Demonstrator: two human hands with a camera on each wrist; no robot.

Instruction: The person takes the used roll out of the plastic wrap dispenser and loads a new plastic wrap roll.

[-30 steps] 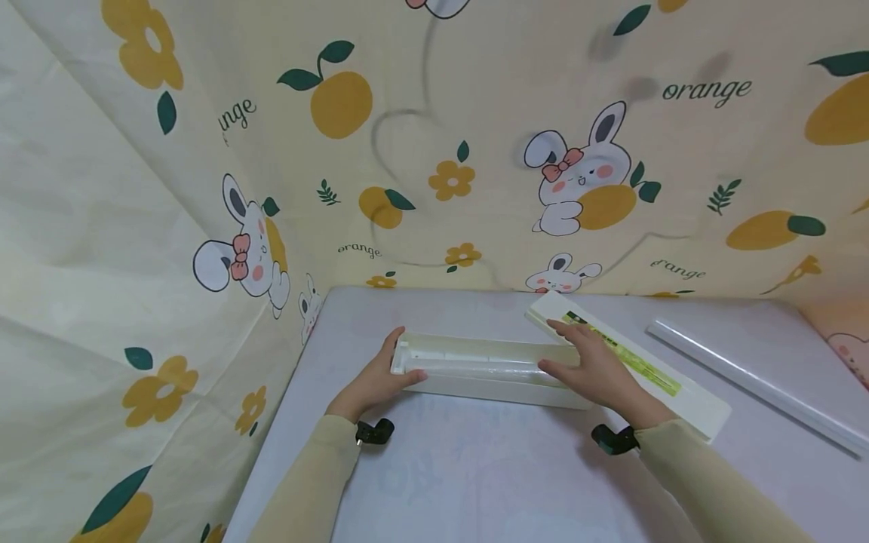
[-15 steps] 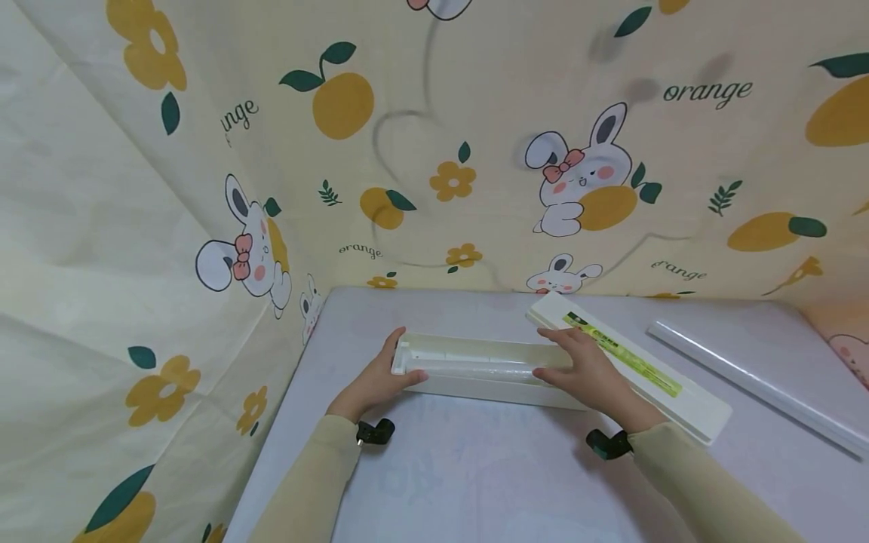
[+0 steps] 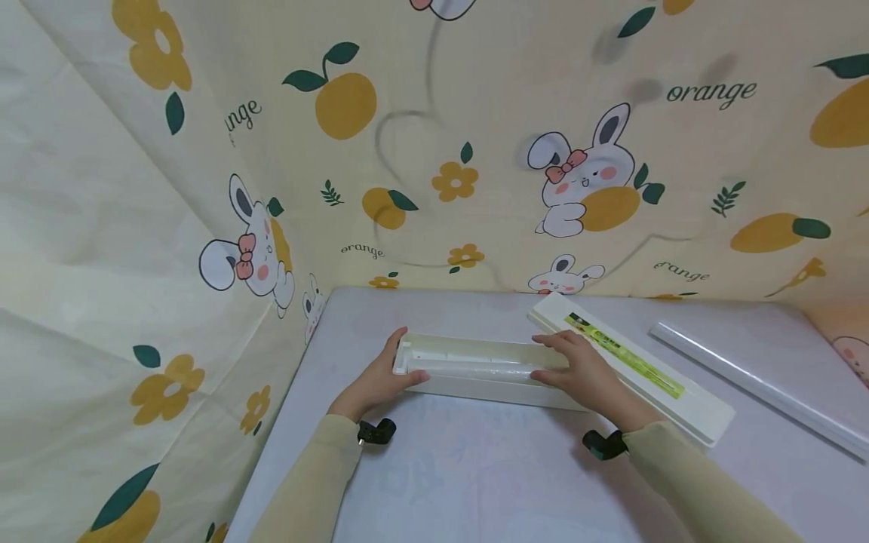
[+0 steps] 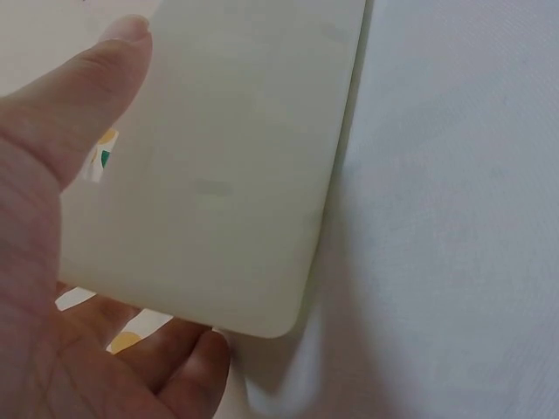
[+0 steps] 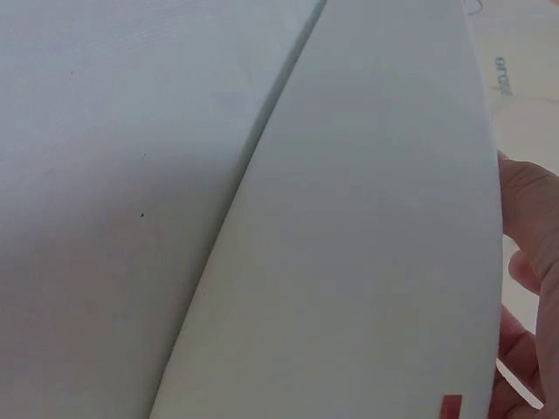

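Two hands are flanking an open white box [image 3: 475, 389], which is stretching left to right at the middle of the pale table [image 3: 475, 467]. Inside it, a clear roll [image 3: 475, 369] is lying along the length. The left hand [image 3: 373, 383] is holding the box's left end, its thumb pressing over the near side and its fingers curling round the end. The right hand [image 3: 589, 377] is reaching across the right part, thumb and fingers standing apart; whether they are pinching the roll or just touching the box, I cannot tell. Farther right, a lid [image 3: 652, 387] with a green label [image 3: 624, 354] is slanting, partly behind the right hand. Beyond it, a long tube [image 3: 753, 388] is lying at the table's right side. Patterned cloth [image 3: 421, 162] is hanging along the far side.
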